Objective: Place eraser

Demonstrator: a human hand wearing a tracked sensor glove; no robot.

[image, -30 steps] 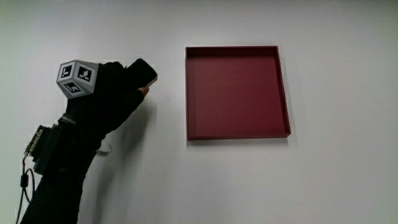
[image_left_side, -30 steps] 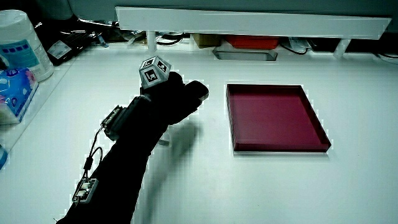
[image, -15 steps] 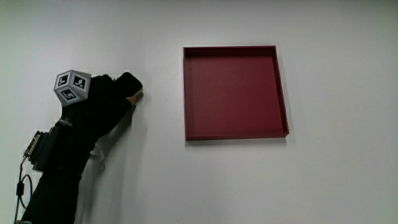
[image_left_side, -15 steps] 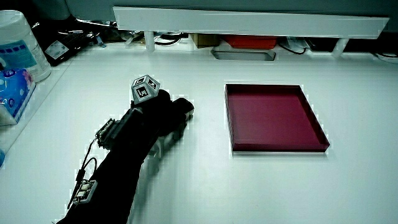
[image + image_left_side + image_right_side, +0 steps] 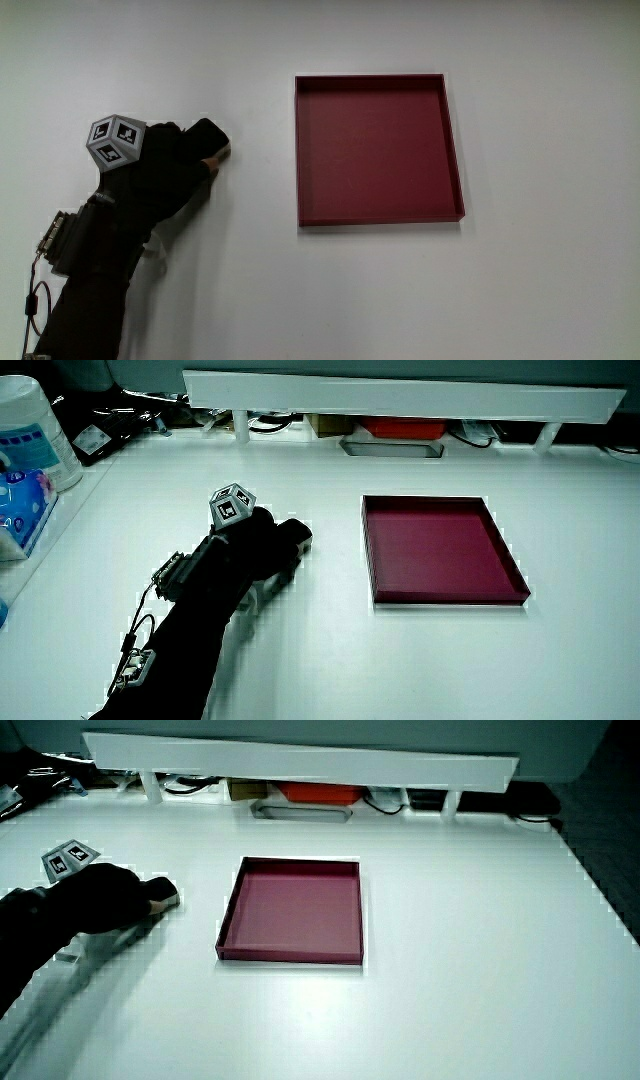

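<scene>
The hand point(image 5: 165, 165) lies low on the white table beside the dark red tray point(image 5: 380, 78), a short gap away from it. Its fingers curl around a dark eraser point(image 5: 213, 134) with a pale end, which rests on or just above the table. Both side views show the same grip: the hand point(image 5: 250, 548) point(image 5: 108, 898) closed on the eraser point(image 5: 298, 533) point(image 5: 163, 894), apart from the tray point(image 5: 450, 600) point(image 5: 290, 956). Nothing lies in the tray. The patterned cube point(image 5: 116, 141) sits on the back of the hand.
A low white partition point(image 5: 400, 398) runs along the table's edge farthest from the person, with cables and boxes under it. A white canister point(image 5: 32, 428) and a blue tissue pack point(image 5: 22, 510) stand at the table's edge in a side view.
Over the last second the hand came down to the table with the eraser and drew a little away from the tray. It has barely moved in the last half second.
</scene>
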